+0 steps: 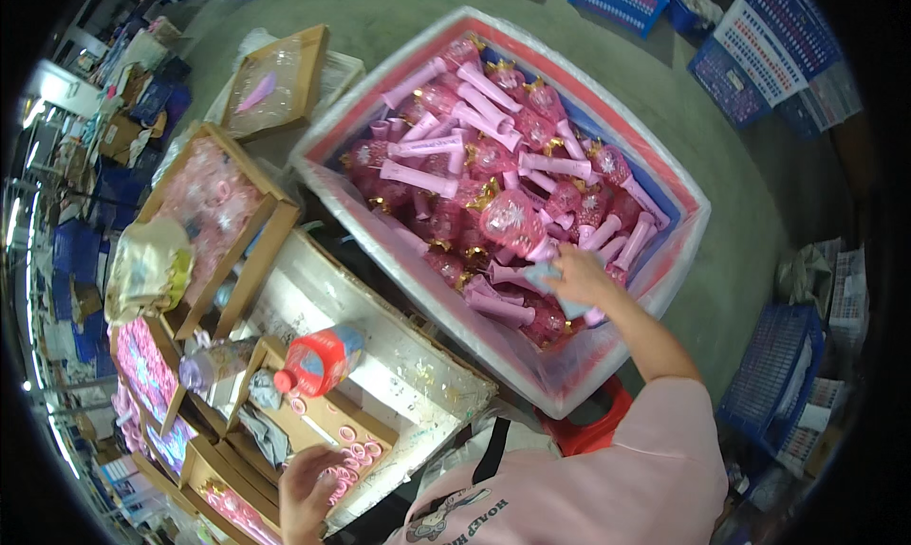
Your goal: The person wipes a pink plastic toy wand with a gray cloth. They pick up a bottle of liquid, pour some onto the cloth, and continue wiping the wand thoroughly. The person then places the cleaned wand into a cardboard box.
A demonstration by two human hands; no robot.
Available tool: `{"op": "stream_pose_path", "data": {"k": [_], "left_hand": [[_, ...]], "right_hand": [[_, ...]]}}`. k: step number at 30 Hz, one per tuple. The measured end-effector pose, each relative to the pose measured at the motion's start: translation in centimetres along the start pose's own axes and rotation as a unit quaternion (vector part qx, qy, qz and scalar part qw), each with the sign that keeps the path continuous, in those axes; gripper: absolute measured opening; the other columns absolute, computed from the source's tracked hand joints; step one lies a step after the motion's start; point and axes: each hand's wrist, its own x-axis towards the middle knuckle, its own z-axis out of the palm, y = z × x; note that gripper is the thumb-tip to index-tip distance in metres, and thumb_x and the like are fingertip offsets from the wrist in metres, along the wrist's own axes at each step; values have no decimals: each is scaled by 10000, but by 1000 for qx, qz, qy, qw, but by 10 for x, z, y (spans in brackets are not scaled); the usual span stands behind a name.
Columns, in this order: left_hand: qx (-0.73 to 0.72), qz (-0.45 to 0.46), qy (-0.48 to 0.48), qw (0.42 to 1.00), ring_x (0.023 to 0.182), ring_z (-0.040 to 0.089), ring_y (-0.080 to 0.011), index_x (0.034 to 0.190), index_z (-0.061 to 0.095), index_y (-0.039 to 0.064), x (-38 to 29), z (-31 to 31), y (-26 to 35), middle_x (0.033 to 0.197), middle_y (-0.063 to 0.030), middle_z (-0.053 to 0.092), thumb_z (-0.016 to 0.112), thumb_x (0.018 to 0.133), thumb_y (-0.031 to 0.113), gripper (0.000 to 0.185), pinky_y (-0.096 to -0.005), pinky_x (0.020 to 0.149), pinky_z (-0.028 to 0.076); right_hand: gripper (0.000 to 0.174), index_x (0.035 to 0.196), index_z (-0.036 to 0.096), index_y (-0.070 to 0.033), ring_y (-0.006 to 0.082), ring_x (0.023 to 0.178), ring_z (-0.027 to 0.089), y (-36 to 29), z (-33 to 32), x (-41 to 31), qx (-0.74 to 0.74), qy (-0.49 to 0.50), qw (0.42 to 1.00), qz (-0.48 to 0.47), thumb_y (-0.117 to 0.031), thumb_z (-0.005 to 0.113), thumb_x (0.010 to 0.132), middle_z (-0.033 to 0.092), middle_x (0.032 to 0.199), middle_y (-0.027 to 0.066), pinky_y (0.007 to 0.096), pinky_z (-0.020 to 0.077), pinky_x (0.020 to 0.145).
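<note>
My right hand is over the large lined bin, closed around a pink toy wand near its handle. A blue-grey cloth is bunched in the same hand, against the handle. The wand's clear pink globe, with a white star-like shape in it, points up and left. Beneath it lie several more pink wands with gold crowns, heaped at mixed angles. At the lower left, my left hand hovers at a cardboard tray, fingers and thumb apart beside small pink rings.
The bin's plastic-lined rim stands right of a worn white tabletop. On that side are a red bottle, a purple-lidded bottle, a grey cloth and a cardboard box of pink parts. Blue crates stand at right.
</note>
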Motion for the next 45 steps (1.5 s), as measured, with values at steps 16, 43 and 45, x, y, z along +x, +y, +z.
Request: {"op": "stream_pose_path", "data": {"k": [16, 43, 45], "left_hand": [[-419, 207, -213, 858, 703, 580, -148, 1273, 464, 54, -41, -38, -2, 1086, -120, 609, 400, 921, 620, 670, -260, 664, 504], [-635, 292, -359, 619, 867, 618, -254, 1301, 444, 35, -131, -112, -65, 1118, -188, 598, 401, 943, 558, 635, -356, 766, 521], [-683, 286, -363, 566, 1079, 570, -264, 1333, 432, 28, -130, -118, -70, 1238, -175, 556, 404, 951, 524, 627, -397, 929, 479]], "right_hand": [[311, 965, 642, 37, 123, 742, 632, -371, -80, -187, 561, 237, 770, -192, -223, 471, 983, 677, 877, 75, 251, 498, 656], [370, 1212, 585, -34, 286, 1149, 576, -561, -25, -237, 50, 263, 741, -615, -187, 548, 877, 599, 1216, 163, 411, 349, 1062], [362, 1180, 625, -63, 231, 1207, 551, -562, -9, -242, -58, 227, 688, -687, -203, 566, 852, 602, 1263, 98, 414, 294, 1104]]}}
